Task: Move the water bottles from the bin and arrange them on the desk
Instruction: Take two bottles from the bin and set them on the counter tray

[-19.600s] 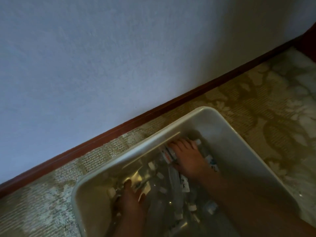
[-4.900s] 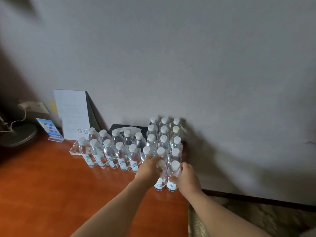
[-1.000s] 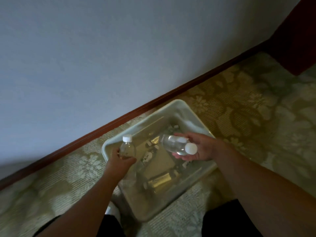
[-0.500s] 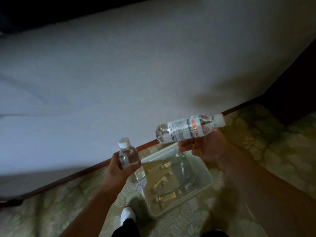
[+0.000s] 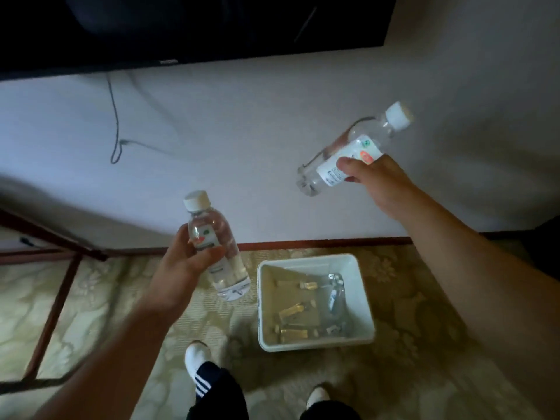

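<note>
My left hand [image 5: 188,268] grips a clear water bottle [image 5: 216,247] with a white cap, held nearly upright in front of the wall. My right hand [image 5: 374,180] holds a second clear bottle [image 5: 348,150] higher up, tilted with its white cap pointing up and right. Below them on the carpet stands the pale bin [image 5: 357,262], with several more bottles [image 5: 335,298] lying in its bottom. The desk top is out of view.
A dark wooden frame [image 5: 57,304] of bars stands on the left over the patterned carpet. A black screen [image 5: 194,28] hangs on the white wall with a cable [image 5: 116,116] dangling below it. My feet in white shoes [image 5: 197,357] are beside the bin.
I have risen away from the bin, which now looks smaller and lower. Both hands have lifted their bottles; the right one went up and rightward, and the screen came into view.
</note>
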